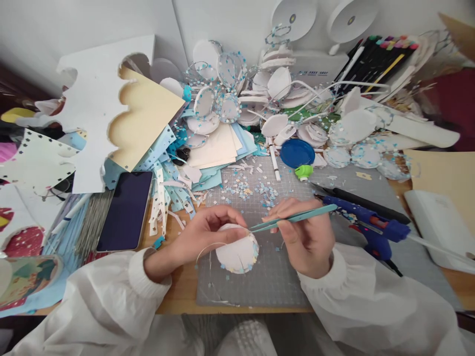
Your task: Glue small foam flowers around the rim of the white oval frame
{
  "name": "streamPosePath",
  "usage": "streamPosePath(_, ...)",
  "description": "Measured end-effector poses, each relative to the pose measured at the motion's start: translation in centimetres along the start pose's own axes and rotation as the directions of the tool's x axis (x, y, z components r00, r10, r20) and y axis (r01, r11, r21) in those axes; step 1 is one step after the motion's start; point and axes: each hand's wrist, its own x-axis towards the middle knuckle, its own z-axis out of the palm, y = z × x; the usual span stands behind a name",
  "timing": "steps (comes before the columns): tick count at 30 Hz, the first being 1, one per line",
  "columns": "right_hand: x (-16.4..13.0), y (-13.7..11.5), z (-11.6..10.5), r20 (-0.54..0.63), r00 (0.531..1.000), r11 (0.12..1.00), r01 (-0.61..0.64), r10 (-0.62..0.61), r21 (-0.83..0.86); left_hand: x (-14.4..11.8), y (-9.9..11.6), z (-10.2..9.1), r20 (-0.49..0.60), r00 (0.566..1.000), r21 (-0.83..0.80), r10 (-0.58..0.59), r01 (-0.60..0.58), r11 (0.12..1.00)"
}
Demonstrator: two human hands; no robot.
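1. Left hand [206, 236] pinches the white disc [232, 254] at its upper edge; disc sits over the cutting mat [278, 277], contact unclear.
2. Right hand [309, 237] pinches the tweezers [308, 214], tips beside the left thumb; cannot tell whether they grip anything.
3. Risk: tips may jab the thumb or dislodge rim stars [255, 249]; cause, tight spacing.
4. Risk: glue gun [395, 231] nozzle lies near the right hand; an outward swing could touch it, burning if hot.

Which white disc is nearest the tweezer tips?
The star-edged disc held in the left hand, beside the tweezers; the other white discs are farther back, out of hand.
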Motion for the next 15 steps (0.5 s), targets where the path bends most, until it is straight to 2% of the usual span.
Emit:
streamPosePath(4,0.2,-0.1,-0.1,-0.049,0.999,1.0,-0.016,0.016,-0.003,0.0,-0.2,-0.2,-0.013,1.0,-0.004,-0.014,0.014,1.0)
streamPosePath(11,0.9,0.7,-0.5,-0.323,0.944,0.993,-0.099,0.072,-0.068,-0.3,-0.4,-0.3,-0.077,0.997,-0.034,-0.028,0.025,0.999)
streamPosePath(15,1.2,0.6,-0.6,-0.366,0.926,0.979,-0.151,0.092,-0.137,-0.2,-0.5,-0.2,-0.105,0.994,-0.011,-0.026,0.026,1.0)
